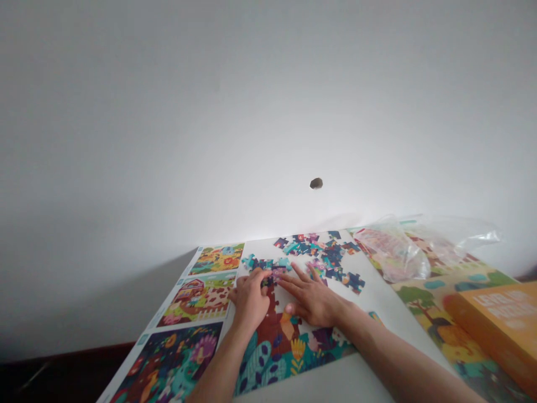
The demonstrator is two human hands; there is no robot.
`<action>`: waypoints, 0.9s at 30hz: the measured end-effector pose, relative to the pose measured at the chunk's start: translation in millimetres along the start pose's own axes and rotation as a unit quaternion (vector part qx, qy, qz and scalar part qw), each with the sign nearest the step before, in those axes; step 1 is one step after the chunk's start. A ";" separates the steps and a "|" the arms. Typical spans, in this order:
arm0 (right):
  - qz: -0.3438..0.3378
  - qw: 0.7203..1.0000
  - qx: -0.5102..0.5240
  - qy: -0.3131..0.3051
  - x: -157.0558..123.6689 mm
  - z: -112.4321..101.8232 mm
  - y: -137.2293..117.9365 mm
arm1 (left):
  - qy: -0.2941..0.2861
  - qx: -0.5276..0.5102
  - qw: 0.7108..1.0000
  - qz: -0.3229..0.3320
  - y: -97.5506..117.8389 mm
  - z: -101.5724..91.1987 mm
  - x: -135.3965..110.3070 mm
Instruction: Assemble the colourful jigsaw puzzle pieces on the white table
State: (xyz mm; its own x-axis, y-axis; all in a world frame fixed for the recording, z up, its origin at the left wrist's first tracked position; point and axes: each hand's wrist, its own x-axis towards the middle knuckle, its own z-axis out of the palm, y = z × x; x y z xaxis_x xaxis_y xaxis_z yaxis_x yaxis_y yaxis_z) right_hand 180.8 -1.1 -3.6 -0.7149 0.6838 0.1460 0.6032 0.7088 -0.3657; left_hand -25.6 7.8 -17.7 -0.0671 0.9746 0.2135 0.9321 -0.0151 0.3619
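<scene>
The partly joined jigsaw puzzle [268,352] lies on a white board, showing dark red, teal and yellow plant and animal shapes. My left hand [251,299] is at its upper left edge, with thumb and index finger closed on a small dark puzzle piece [267,283], mostly covered by the fingers. My right hand [312,299] rests palm down over the puzzle's upper middle, fingers spread and touching the pieces beneath. Beyond both hands lies a cluster of loose puzzle pieces [333,254], mostly dark blue, teal and purple.
Printed reference pictures [197,299] run down the board's left side. To the right, clear plastic bags [405,260] lie on another printed sheet [419,296], near an orange box [503,319]. Behind the board rises a white wall [251,123] with a small hole [316,183].
</scene>
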 end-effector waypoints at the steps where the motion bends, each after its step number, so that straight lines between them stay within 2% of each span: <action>1: 0.007 1.000 0.003 -0.005 0.3 -0.1 -0.2 | -0.002 -0.003 1.000 -0.002 -0.2 0.3 0.0; 8: 0.054 0.998 -0.001 0.018 -0.2 -1.1 3.1 | -0.010 -0.001 1.000 -0.010 -1.4 3.5 1.7; 12: 0.060 0.993 -0.017 0.097 0.1 0.7 5.8 | 0.020 -0.009 1.000 -0.014 -1.2 -0.5 2.8; 16: 0.082 0.984 -0.037 0.155 0.4 3.0 8.8 | 0.069 0.017 0.996 -0.055 0.0 -5.0 1.5; 23: 0.095 0.986 -0.053 0.125 1.3 9.8 14.3 | 0.045 0.044 0.991 -0.116 2.1 -2.4 0.3; 27: 0.115 0.978 -0.071 0.158 0.5 5.0 10.6 | 0.041 0.034 0.992 -0.114 -0.7 0.0 1.5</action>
State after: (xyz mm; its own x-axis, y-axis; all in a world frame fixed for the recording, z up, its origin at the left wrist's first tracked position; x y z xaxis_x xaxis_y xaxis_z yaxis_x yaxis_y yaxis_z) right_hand 185.0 5.9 -12.1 -0.4231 0.8316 0.3598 0.7946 0.5314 -0.2938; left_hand -26.3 9.2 -17.6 -0.3058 0.9294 0.2068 0.9106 0.2221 0.3484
